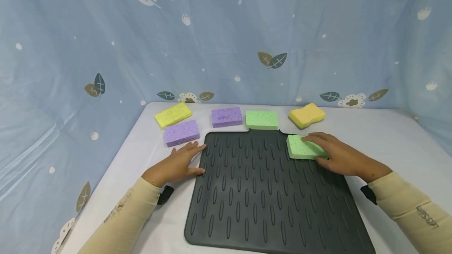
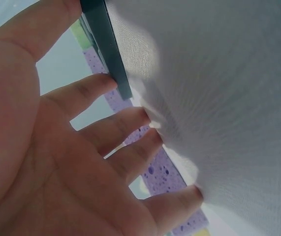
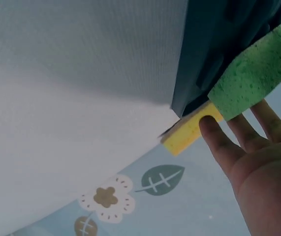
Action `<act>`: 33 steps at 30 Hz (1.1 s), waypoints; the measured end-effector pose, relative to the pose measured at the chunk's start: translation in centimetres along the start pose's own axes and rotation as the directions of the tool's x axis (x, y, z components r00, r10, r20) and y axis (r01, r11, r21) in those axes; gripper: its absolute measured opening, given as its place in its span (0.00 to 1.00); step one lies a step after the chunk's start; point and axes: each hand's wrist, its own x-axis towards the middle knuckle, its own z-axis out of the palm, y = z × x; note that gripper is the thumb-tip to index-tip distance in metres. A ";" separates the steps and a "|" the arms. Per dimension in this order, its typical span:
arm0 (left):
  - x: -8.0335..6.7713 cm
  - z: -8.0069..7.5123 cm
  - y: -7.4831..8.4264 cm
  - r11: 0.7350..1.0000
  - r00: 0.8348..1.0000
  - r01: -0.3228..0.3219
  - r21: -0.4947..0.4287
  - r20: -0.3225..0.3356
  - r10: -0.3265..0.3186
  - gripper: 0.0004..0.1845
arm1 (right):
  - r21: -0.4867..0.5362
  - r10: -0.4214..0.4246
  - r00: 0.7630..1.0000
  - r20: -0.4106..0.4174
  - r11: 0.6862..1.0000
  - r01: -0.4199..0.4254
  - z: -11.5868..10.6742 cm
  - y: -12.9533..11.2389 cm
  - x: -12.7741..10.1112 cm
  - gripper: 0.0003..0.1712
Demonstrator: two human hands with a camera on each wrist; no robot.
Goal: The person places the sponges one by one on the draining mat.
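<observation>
A curtained nook: a blue curtain (image 1: pixel 226 30) printed with leaves and paws rises along the far and left edges of the white bench (image 1: pixel 385 140) and hides whatever lies beyond. Sponges (image 1: pixel 300 148) and a ribbed mat (image 1: pixel 247 191) are household goods; home or studio cannot be told.

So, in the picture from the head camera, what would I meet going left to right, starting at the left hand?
Left hand, far purple sponge, far green sponge, near green sponge that the right hand touches. Things overlapping sideways are left out.
</observation>
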 end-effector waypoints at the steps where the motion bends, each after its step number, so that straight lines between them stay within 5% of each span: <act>1: 0.0 -0.1 0.0 1.000 1.000 0.005 -0.001 0.002 -0.005 0.45 | 0.005 0.005 1.000 0.001 1.000 -0.005 -0.2 0.0 0.1 0.35; 33: -0.4 -0.1 0.1 1.000 1.000 -0.001 -0.026 -0.013 0.001 0.44 | -0.105 0.171 0.985 -0.036 0.979 -0.174 -2.3 3.8 4.0 0.29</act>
